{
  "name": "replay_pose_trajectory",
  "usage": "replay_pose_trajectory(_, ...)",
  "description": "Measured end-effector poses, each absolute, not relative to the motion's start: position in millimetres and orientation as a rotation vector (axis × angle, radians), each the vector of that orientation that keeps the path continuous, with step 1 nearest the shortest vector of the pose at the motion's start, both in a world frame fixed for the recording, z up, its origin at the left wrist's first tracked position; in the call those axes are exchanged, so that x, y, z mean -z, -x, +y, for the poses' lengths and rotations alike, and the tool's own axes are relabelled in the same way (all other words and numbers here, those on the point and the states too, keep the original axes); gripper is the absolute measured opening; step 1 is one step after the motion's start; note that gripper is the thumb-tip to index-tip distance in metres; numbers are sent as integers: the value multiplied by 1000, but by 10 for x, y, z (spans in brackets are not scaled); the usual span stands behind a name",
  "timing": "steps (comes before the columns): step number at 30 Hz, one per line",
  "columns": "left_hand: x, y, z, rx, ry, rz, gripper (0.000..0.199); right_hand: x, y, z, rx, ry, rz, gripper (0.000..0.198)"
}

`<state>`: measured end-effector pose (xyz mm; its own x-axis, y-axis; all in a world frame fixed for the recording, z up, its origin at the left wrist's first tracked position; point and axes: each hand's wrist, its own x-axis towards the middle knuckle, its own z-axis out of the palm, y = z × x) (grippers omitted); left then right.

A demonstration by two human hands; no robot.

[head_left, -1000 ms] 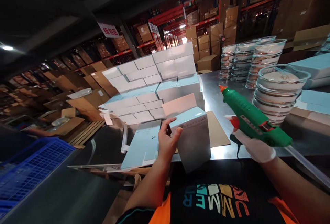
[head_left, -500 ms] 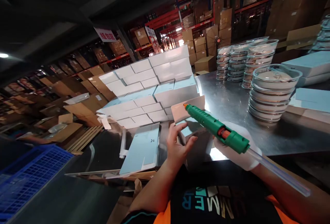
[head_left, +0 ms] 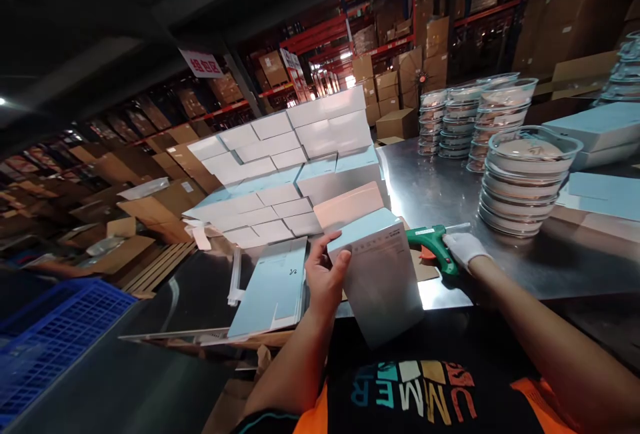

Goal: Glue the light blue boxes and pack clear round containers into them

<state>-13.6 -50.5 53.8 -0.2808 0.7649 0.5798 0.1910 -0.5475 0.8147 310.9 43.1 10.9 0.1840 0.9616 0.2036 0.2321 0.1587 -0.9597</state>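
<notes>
My bare left hand point(head_left: 321, 281) grips a pale blue and grey cardboard box point(head_left: 384, 284) at its upper left corner, thumb on the near face and fingers over the top. The box stands tilted before my chest, small print on its face. Beyond it a flat brown cardboard piece point(head_left: 350, 205) rests against the stacked boxes. My right hand point(head_left: 466, 249), in a white glove, is closed at the rear of a green hot glue gun point(head_left: 444, 253) with an orange trigger, low over the metal table. The gun's nozzle is hidden behind the box.
White boxes point(head_left: 270, 174) are stacked along the back of the metal table point(head_left: 450, 197). Flat blue cardboard sheets point(head_left: 267, 284) lie left of my left hand. Stacked round clear containers point(head_left: 523, 184) stand at right. A blue plastic crate point(head_left: 65, 347) is at lower left.
The glue gun has swung down from above the box to its right side, lower near the table, with my right hand. My left hand has tilted the box up, so its printed face shows.
</notes>
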Motion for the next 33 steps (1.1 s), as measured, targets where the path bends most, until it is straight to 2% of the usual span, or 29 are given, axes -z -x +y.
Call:
replay_pose_trajectory(3,-548,90,-491,-1841,-1571,1154,65,-256,-3004,344,-819,1304,-1264,32)
replay_pose_trajectory(7,-589,-40,-497,-1823,-1660,1034,62,-687,-2558,-23,-1040,1004,-1360,66)
replay_pose_trajectory(11,-560,-98,-488,-1794,-1796,986,59,-998,-2327,-265,-1048,902,-1515,60)
replay_pose_trajectory(15,-480,-61,-438,-1968,-1787,792,53,-923,-2463,-276,-936,791,-1661,86)
replay_pose_trajectory(16,-478,-44,-428,-1995,-1786,712,54,-874,-2510,-274,-896,767,-1702,87)
replay_pose_trajectory(18,-510,-4,-416,-1938,-1915,596,50,-788,-2579,-292,-815,709,-1771,69)
replay_pose_trajectory(21,-604,60,-409,-1747,-2260,550,27,-746,-2612,-361,-774,603,-1857,32)
replay_pose_trajectory(25,-695,155,-387,-1758,-2376,499,20,-795,-2614,-385,-752,596,-1896,23)
replay_pose_trajectory(28,-802,225,-408,-1638,-2449,541,22,-796,-2607,-337,-647,525,-1931,21)
replay_pose_trajectory(30,-922,225,-468,-1416,-2609,685,28,-765,-2554,-335,-518,468,-1985,29)
replay_pose_trajectory(31,-989,204,-508,-1284,-2717,779,33,-746,-2507,-346,-448,447,-2019,38)
replay_pose_trajectory(33,-1112,141,-592,-1040,-2922,987,51,-724,-2395,-368,-330,394,-2118,71)
